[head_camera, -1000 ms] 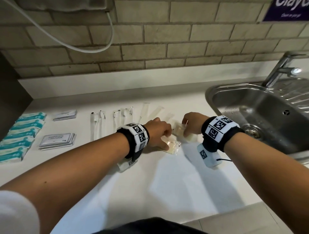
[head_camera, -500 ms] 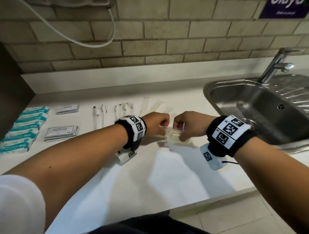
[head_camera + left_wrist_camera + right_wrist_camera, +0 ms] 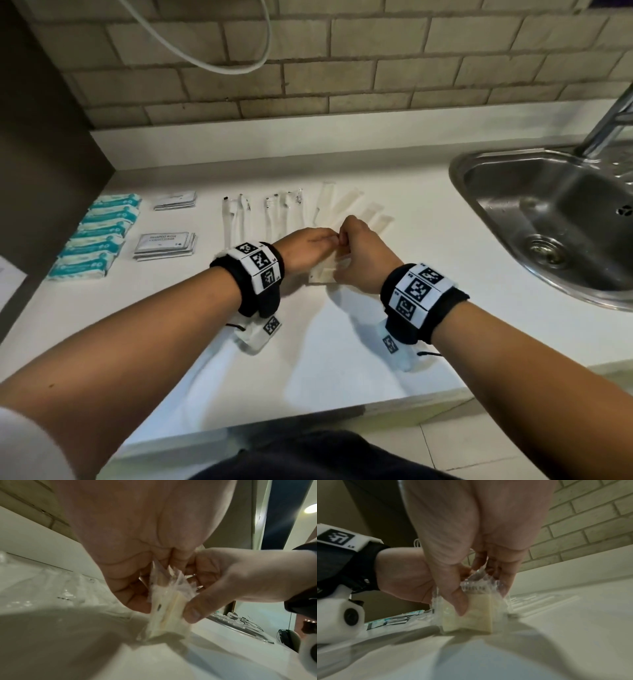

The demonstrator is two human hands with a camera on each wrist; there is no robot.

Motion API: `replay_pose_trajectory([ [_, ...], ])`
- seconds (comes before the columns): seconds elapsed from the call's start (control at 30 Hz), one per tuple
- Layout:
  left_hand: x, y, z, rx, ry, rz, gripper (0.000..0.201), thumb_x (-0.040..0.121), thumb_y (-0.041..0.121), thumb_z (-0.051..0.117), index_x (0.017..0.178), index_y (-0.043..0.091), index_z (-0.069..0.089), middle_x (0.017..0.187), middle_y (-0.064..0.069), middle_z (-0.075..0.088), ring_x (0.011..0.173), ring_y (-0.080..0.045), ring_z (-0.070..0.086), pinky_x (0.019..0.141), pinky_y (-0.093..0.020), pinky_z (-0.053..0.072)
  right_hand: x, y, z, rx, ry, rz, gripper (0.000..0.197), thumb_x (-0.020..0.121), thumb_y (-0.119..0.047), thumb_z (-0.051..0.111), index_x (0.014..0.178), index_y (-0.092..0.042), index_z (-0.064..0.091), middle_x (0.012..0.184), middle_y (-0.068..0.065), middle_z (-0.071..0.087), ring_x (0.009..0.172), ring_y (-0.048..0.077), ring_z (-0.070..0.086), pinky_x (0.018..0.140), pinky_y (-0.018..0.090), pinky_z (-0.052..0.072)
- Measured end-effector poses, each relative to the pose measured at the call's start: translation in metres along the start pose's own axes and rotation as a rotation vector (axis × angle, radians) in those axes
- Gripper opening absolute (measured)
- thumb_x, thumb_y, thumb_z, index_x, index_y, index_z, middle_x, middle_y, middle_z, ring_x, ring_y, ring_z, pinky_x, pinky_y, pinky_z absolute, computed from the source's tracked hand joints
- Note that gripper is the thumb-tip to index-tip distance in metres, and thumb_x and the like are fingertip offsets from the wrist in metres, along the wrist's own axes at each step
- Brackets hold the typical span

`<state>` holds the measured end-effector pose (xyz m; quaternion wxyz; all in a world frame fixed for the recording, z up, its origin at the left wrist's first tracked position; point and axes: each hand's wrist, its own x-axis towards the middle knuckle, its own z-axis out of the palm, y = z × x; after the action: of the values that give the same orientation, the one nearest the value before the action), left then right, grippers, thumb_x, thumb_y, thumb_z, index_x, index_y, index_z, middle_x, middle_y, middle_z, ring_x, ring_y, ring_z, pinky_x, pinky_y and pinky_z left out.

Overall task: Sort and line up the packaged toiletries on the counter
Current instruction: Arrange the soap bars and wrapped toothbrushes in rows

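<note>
Packets: a small stack of clear-wrapped cream packets (image 3: 163,609) stands on edge on the counter, between my two hands, in front of the fanned row of long sleeves (image 3: 346,205).
Left hand (image 3: 305,250): my fingers curl round the stack's left side and pinch its crinkled top seam.
Right hand (image 3: 359,257): my thumb (image 3: 458,601) presses the near face; the other fingers clamp the far side.
Handling: I judge the packets light and fairly flat, the film slippery and soft, so the stack could fan apart if my squeeze slackens.
Hold: I would take the flat faces low down, not the loose seam, which crumples.
Sorted groups: teal packs (image 3: 99,236) lie in a column at far left; two piles of grey sachets (image 3: 166,245) sit beside them; clear-wrapped slim items (image 3: 236,219) follow.
Surface: white counter (image 3: 342,359), smooth, offering little grip.
Room: brick-pattern tiled wall (image 3: 376,68) behind, steel sink (image 3: 548,219) to the right, a white cable (image 3: 212,58) hanging above.
</note>
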<state>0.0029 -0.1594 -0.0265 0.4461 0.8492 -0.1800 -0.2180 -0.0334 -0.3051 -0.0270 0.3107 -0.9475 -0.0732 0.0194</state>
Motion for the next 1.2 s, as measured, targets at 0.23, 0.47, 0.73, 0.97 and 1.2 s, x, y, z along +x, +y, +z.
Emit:
replay_pose_trajectory([
  [0.23,-0.027,-0.007,-0.005,0.383,-0.119,0.035,0.051,0.091,0.023,0.064,0.138,0.016,0.046,0.126,-0.002,0.052,0.112,-0.018,0.055,0.092,-0.027,0.043,-0.008,0.003,0.013,-0.041,0.006,0.125,0.088,0.059,-0.029,0.087,0.132,-0.012,0.04,0.125,0.007,0.039,0.107,0.025,0.051,0.089,0.036,0.049],
  [0.47,-0.041,-0.02,-0.011,0.402,-0.016,0.015,0.047,0.089,0.015,0.062,0.133,0.022,0.046,0.12,-0.001,0.06,0.1,-0.017,0.057,0.084,-0.027,0.044,-0.012,-0.001,0.016,-0.027,-0.223,0.072,0.046,0.075,-0.023,0.078,0.111,-0.01,0.053,0.103,0.006,0.063,0.09,0.023,0.06,0.073,0.03,0.045],
  [0.73,-0.057,-0.033,-0.01,0.641,-0.141,0.029,0.07,0.082,0.031,0.065,0.143,0.022,0.03,0.129,-0.001,0.039,0.118,-0.02,0.038,0.097,-0.039,0.041,-0.016,-0.004,0.021,-0.191,-0.246,-0.018,0.047,0.071,-0.03,0.073,0.11,-0.019,0.051,0.104,0.002,0.056,0.091,0.023,0.06,0.076,0.033,0.05],
  [0.97,-0.052,-0.02,-0.003,0.661,-0.102,-0.015,0.048,0.088,0.013,0.055,0.133,0.014,0.037,0.124,-0.006,0.04,0.078,-0.023,0.049,0.067,-0.029,0.033,-0.011,-0.011,0.022,-0.212,-0.292,-0.071,0.039,0.079,-0.022,0.068,0.112,-0.009,0.052,0.106,0.01,0.056,0.094,0.028,0.057,0.079,0.034,0.045],
  [1.2,-0.054,-0.022,-0.002,0.737,-0.079,-0.05,0.05,0.086,0.026,0.06,0.131,0.019,0.038,0.121,-0.002,0.043,0.087,-0.026,0.057,0.074,-0.033,0.043,-0.011,-0.014,0.024,-0.22,-0.341,-0.066,0.044,0.079,-0.017,0.066,0.117,-0.008,0.046,0.102,0.006,0.046,0.092,0.026,0.055,0.078,0.033,0.044],
])
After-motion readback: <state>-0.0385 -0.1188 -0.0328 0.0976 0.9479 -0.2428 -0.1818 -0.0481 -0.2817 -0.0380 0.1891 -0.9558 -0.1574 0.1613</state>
